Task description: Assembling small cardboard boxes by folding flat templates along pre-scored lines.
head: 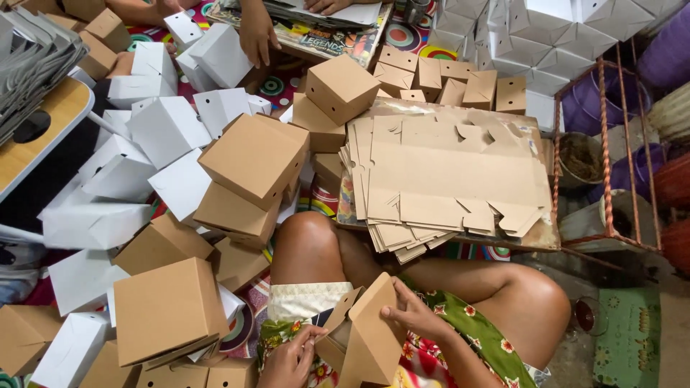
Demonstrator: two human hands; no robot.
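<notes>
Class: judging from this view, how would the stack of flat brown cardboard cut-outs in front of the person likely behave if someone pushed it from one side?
The stack of flat brown cardboard cut-outs is already fanned at its edges, so the sheets would probably slide apart rather than move together. The sheets look thin, so each is probably light and bendy.

Half-folded box (pixel 370 330) in hands: plain kraft brown. Flat cardboard blanks (pixel 445 179): same brown. Finished boxes: brown (pixel 255 158) and white (pixel 165 129) mixed. Skirt (pixel 474 334): green, red floral print. Floor mat (pixel 402 36): multicoloured concentric circles. Metal rack (pixel 607 144): rust orange.
</notes>
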